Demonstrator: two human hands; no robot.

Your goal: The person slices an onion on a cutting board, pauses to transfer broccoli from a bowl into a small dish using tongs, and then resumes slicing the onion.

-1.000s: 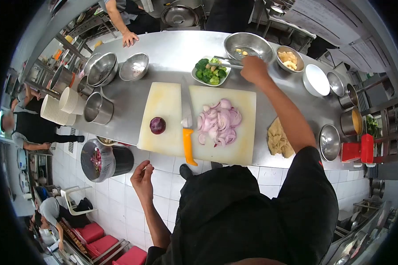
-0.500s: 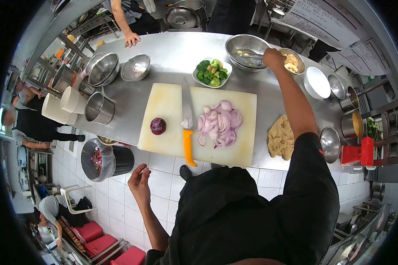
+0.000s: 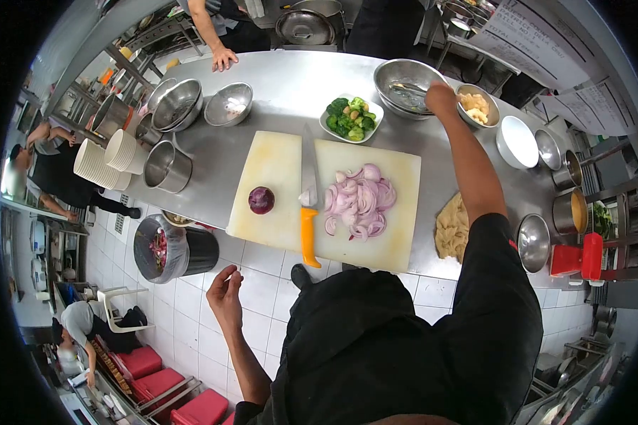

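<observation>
My right hand [image 3: 441, 99] reaches across the table, fingers closed around a metal utensil [image 3: 408, 89] that dips into a steel mixing bowl [image 3: 390, 76]. A smaller bowl of pale yellow pieces [image 3: 476, 108] is just right of that hand. My left hand [image 3: 225, 294] hangs off the table's near edge, fingers curled together with nothing visible in them. Before me lies a white cutting board [image 3: 266, 152] with sliced red onion [image 3: 361, 202], a whole peeled red onion [image 3: 261, 200] and an orange-handled knife [image 3: 308, 234]. Beyond it sits a white bowl of broccoli [image 3: 351, 119].
A tan cloth [image 3: 452, 230] lies right of the board, near a white bowl [image 3: 517, 142]. Steel bowls [image 3: 229, 105], a steel pot [image 3: 168, 167] and stacked paper tubs [image 3: 101, 164] stand left. A lined bin [image 3: 163, 249] is below. Across the table, a person's hand [image 3: 224, 58] rests on it.
The whole view has shifted slightly, so the table's contents appear a little further right. My right hand stays at the mixing bowl, the utensil slightly moved in it. My left hand has barely moved.
</observation>
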